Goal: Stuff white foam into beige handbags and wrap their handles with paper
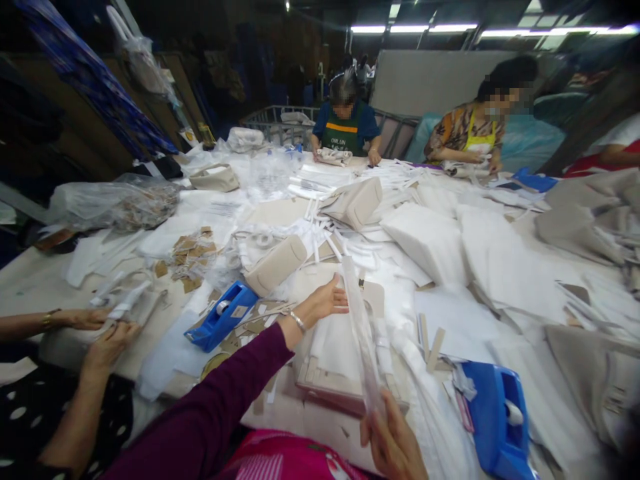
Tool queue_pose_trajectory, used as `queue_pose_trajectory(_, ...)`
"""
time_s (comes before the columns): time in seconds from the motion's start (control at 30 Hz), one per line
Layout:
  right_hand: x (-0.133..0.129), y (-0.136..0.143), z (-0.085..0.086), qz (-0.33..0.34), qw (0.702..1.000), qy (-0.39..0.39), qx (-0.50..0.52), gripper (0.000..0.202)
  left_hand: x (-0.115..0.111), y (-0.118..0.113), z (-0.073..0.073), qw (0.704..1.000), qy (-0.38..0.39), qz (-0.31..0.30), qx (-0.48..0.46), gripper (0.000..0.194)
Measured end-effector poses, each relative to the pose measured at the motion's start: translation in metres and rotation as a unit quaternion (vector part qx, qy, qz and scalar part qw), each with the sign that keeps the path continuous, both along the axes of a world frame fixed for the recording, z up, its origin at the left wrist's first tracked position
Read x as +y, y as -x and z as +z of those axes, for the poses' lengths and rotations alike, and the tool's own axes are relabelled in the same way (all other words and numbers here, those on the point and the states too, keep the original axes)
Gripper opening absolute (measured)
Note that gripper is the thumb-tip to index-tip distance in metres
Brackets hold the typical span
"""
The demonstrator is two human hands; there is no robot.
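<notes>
A long translucent white strip (pixel 359 320) stretches over a beige bag (pixel 330 380) lying on the table in front of me. Its lower end is pinched in my right hand (pixel 393 437), at the bottom of the view. Near the strip's upper end is my left hand (pixel 325 300), fingers spread, with a silver bracelet at the wrist. Whether its fingertips touch the strip is hard to tell. White sheet material and a handle wrapped in white lie on and beside the bag. A small dark clasp (pixel 361 283) shows at the bag's far side.
Blue tape dispensers stand left (pixel 223 315) and right (pixel 495 417). Another person's hands (pixel 107 330) work on a bag at the left. Two people work across the table (pixel 25 280). Beige bags (pixel 277 265), white foam sheets (pixel 430 240) and brown paper pieces (pixel 193 253) lie around.
</notes>
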State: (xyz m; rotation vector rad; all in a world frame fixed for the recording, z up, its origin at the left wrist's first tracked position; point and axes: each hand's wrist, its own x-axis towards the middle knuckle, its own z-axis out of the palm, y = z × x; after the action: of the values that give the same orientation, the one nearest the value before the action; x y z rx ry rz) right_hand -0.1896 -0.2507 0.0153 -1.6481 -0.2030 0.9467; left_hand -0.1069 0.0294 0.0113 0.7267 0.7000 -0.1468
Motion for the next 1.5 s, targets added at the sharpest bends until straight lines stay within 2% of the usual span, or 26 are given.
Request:
queue_pose_trajectory(0.1, 0.049, -0.016, -0.002, -0.067, 0.996, -0.044, 0.034, 0.075, -0.026, 0.047, 0.011, 0.995, 0.028, -0.07, -0.068, 0.052)
queue_pose_trajectory(0.17, 0.077, -0.025, 0.002, -0.045, 0.994, -0.086, 0.057, 0.069, -0.041, 0.066, 0.017, 0.991, -0.002, -0.078, -0.11, 0.045)
queue_pose_trajectory(0.23, 0.094, -0.031, 0.006, -0.003, 0.993, -0.106, 0.057, 0.063, -0.049, 0.074, 0.021, 0.99, -0.065, -0.05, -0.112, 0.039)
queue_pose_trajectory(0.33, 0.094, -0.039, 0.012, 0.006, 0.997, -0.081, -0.01, 0.052, -0.044, 0.071, 0.025, 0.987, -0.136, 0.027, -0.087, 0.038)
queue_pose_trajectory(0.43, 0.079, -0.044, 0.016, -0.063, 0.981, -0.022, -0.181, 0.04, -0.03, 0.065, 0.03, 0.977, -0.158, 0.109, -0.093, 0.036)
queue_pose_trajectory(0.47, 0.074, -0.046, 0.016, -0.077, 0.977, -0.005, -0.197, 0.039, -0.026, 0.064, 0.031, 0.973, -0.161, 0.133, -0.097, 0.036)
queue_pose_trajectory(0.5, 0.072, -0.047, 0.016, -0.079, 0.982, 0.004, -0.172, 0.04, -0.024, 0.063, 0.033, 0.97, -0.162, 0.151, -0.1, 0.035)
queue_pose_trajectory(0.57, 0.074, -0.049, 0.014, -0.067, 0.997, 0.001, -0.027, 0.047, -0.023, 0.063, 0.034, 0.966, -0.165, 0.17, -0.107, 0.034)
queue_pose_trajectory(0.63, 0.084, -0.055, 0.009, -0.064, 0.99, -0.012, 0.124, 0.054, -0.028, 0.065, 0.033, 0.965, -0.169, 0.162, -0.116, 0.033)
queue_pose_trajectory(0.67, 0.091, -0.059, 0.006, -0.071, 0.983, -0.017, 0.168, 0.055, -0.031, 0.066, 0.031, 0.967, -0.168, 0.151, -0.122, 0.034)
queue_pose_trajectory(0.73, 0.105, -0.071, 0.002, -0.089, 0.978, -0.027, 0.188, 0.047, -0.036, 0.07, 0.029, 0.972, -0.153, 0.127, -0.128, 0.035)
queue_pose_trajectory(0.83, 0.119, -0.088, 0.003, -0.064, 0.991, -0.033, 0.111, 0.033, -0.039, 0.076, 0.03, 0.978, -0.129, 0.115, -0.118, 0.038)
queue_pose_trajectory(0.9, 0.123, -0.096, 0.007, -0.005, 1.0, -0.016, 0.017, 0.027, -0.036, 0.078, 0.032, 0.98, -0.124, 0.114, -0.107, 0.039)
queue_pose_trajectory(0.97, 0.125, -0.1, 0.012, 0.066, 0.991, 0.004, -0.114, 0.025, -0.031, 0.079, 0.035, 0.983, -0.111, 0.106, -0.104, 0.039)
queue_pose_trajectory(1.07, 0.125, -0.105, 0.021, 0.16, 0.938, 0.014, -0.307, 0.025, -0.024, 0.079, 0.038, 0.988, -0.068, 0.091, -0.103, 0.035)
queue_pose_trajectory(1.2, 0.126, -0.107, 0.028, 0.222, 0.868, 0.039, -0.442, 0.026, -0.022, 0.077, 0.039, 0.992, -0.018, 0.084, -0.09, 0.029)
queue_pose_trajectory(1.27, 0.126, -0.106, 0.029, 0.226, 0.851, 0.048, -0.471, 0.028, -0.023, 0.077, 0.04, 0.992, 0.002, 0.08, -0.093, 0.027)
queue_pose_trajectory(1.33, 0.125, -0.103, 0.028, 0.211, 0.851, 0.041, -0.48, 0.028, -0.024, 0.078, 0.04, 0.992, 0.005, 0.064, -0.107, 0.027)
queue_pose_trajectory(1.4, 0.124, -0.099, 0.027, 0.162, 0.874, 0.018, -0.457, 0.025, -0.026, 0.079, 0.041, 0.991, -0.02, 0.05, -0.123, 0.027)
queue_pose_trajectory(1.5, 0.122, -0.091, 0.028, 0.021, 0.94, -0.017, -0.341, 0.02, -0.032, 0.079, 0.041, 0.985, -0.083, 0.081, -0.127, 0.027)
